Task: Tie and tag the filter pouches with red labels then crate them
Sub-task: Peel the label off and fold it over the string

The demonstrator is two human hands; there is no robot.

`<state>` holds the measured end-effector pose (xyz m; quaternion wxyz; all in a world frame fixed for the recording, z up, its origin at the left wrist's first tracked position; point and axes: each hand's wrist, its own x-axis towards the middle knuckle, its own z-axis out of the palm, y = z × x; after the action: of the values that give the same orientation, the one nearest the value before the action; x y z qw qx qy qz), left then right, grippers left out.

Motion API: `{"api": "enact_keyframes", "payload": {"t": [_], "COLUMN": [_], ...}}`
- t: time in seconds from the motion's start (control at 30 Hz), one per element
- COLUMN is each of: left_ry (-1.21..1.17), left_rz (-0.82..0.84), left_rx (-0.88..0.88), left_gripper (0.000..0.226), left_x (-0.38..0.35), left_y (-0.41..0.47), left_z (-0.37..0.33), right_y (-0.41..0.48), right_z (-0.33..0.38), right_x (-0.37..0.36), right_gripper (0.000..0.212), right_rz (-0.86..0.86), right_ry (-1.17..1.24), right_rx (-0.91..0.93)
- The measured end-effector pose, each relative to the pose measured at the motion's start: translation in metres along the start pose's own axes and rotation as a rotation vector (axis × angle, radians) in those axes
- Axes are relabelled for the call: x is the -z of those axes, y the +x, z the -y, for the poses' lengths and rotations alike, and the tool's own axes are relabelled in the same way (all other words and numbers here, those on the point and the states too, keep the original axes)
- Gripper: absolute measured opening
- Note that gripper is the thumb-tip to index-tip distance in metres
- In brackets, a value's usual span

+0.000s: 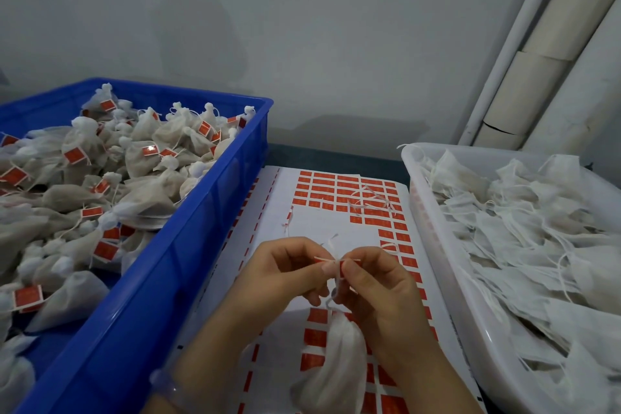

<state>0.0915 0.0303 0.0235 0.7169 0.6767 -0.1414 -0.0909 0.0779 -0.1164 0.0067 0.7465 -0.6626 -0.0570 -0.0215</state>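
The blue crate [174,279] fills the left side of the table, heaped with tied pouches [144,151] that carry red tags. It is matched at the right edge by the white bin [433,228], which holds flat, untied pouches [521,228] with loose strings. Between them lies the label sheet [319,228]. Many of its red stickers are gone from the middle, while rows remain along its far and right edges. Over the near half of that sheet hangs the filter pouch [336,356] being worked on. Its neck is gathered upward and its body droops toward the near edge of the table, so its long axis runs from the fingers back toward the person. It sits directly below the two hands, just right of the crate's wall. The left hand [285,265] and the right hand [373,282] meet thumb to thumb above it, fingers curled. Both pinch the red label [339,267], which looks folded around the drawstring [331,299] that climbs from the pouch's neck. I judge the tagging step to be nearly closed. The pouch must then travel left over the crate's rim, and the left hand is the nearer one for that carry. The hanging pouch may swing, since only the thin string bears it.
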Motion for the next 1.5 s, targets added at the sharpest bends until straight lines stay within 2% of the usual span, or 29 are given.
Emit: {"api": "enact_keyframes", "payload": {"t": [0.17, 0.37, 0.83, 0.93, 1.07, 1.13, 1.3, 1.5], "left_ry": [-0.03, -0.027, -0.022, -0.001, 0.051, 0.076, 0.046, 0.014], "left_rz": [0.082, 0.083, 0.09, 0.081, 0.021, 0.018, 0.066, 0.154], "left_rx": [-0.007, -0.036, -0.089, -0.106, -0.099, -0.118, -0.089, -0.05], "left_gripper": [0.012, 0.009, 0.009, 0.01, 0.034, 0.033, 0.019, 0.027], "left_x": [0.001, 0.001, 0.001, 0.0, 0.003, 0.003, 0.0, 0.001], "left_y": [-0.002, -0.001, -0.002, -0.002, 0.0, 0.0, 0.0, -0.001], "left_z": [0.0, 0.003, 0.002, 0.002, 0.003, 0.003, 0.004, 0.002], "right_y": [-0.001, -0.002, 0.0, 0.001, 0.002, 0.002, 0.001, 0.0], "right_z": [0.002, 0.006, 0.005, 0.004, 0.002, 0.001, 0.001, -0.001], "right_x": [0.002, 0.003, 0.007, 0.009, 0.011, 0.012, 0.01, 0.01], "right_gripper": [0.027, 0.02, 0.024, 0.032, 0.057, 0.062, 0.063, 0.061], "right_rz": [0.094, 0.174, 0.178, 0.172, 0.158, 0.154, 0.177, 0.189], "right_ry": [0.078, 0.18, 0.141, 0.106, 0.018, -0.004, -0.008, 0.0], "right_rx": [-0.065, -0.093, -0.1, -0.093, -0.101, -0.112, -0.144, -0.101]}}
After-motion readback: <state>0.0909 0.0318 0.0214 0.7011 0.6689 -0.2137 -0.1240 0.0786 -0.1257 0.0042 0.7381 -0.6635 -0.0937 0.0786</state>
